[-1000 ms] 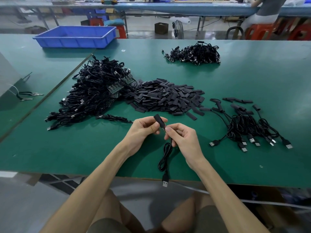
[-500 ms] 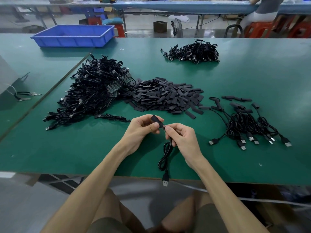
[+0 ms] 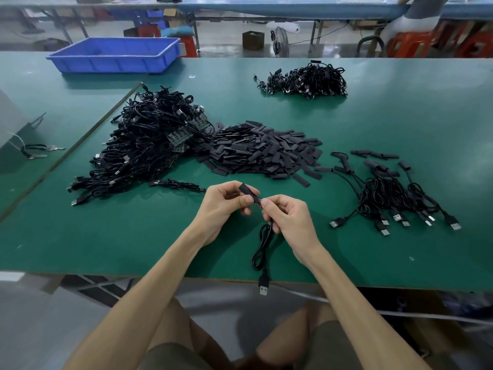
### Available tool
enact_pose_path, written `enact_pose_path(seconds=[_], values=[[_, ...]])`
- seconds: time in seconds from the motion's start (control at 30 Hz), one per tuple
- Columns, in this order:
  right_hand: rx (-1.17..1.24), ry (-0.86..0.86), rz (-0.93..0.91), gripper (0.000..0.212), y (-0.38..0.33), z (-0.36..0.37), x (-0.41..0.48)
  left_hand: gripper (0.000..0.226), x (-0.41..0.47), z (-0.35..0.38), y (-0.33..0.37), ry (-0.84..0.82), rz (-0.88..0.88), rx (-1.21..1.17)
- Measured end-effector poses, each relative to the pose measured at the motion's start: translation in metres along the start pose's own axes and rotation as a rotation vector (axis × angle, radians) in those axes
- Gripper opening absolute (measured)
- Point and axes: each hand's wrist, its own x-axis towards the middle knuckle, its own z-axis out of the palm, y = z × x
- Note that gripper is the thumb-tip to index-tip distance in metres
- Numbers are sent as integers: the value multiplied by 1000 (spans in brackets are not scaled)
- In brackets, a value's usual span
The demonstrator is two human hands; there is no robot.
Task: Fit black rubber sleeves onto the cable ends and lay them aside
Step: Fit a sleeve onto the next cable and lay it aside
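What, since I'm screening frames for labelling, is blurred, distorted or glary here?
Head view: left hand, right hand, rubber sleeve and cable are sharp; far benches look soft; wide-angle stretch enlarges the forearms toward the bottom corners; lighting is even, soft shadows under the hands, mild sheen on the table far right.

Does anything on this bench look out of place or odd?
Nothing damaged. The held cable has its USB plug dangling past the table edge, and a few loose sleeves lie strayed from the sleeve pile.

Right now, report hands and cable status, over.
Left hand pinching black sleeve. Right hand pinching cable at the sleeve's mouth. Nothing blocking the hands.
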Motion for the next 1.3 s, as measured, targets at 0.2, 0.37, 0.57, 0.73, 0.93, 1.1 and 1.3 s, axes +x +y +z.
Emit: enact_pose_path(seconds=[0.2, 0.37, 0.57, 0.73, 0.93, 1.1, 1.3], values=[[5, -38, 6, 19, 1, -1, 0, 15, -1, -1, 2, -10, -2, -20], [-13, -61, 11, 20, 2, -2, 1, 24, -1, -1, 1, -11, 28, 13], [21, -67, 9, 18, -1, -3, 1, 13, 0, -1, 0, -21, 7, 49], [15, -22, 0, 20, 0, 0, 1, 23, 1, -1, 0, -40, 0, 24], [10, -45, 13, 20, 0, 0, 1, 32, -1, -3, -1, 4, 29, -13], [8, -57, 13, 20, 0, 0, 1, 31, -1, -3, -1, 16, 23, -38], [19, -73, 25, 19, -1, -1, 0, 33, -2, -3, -1, 7, 8, -33]])
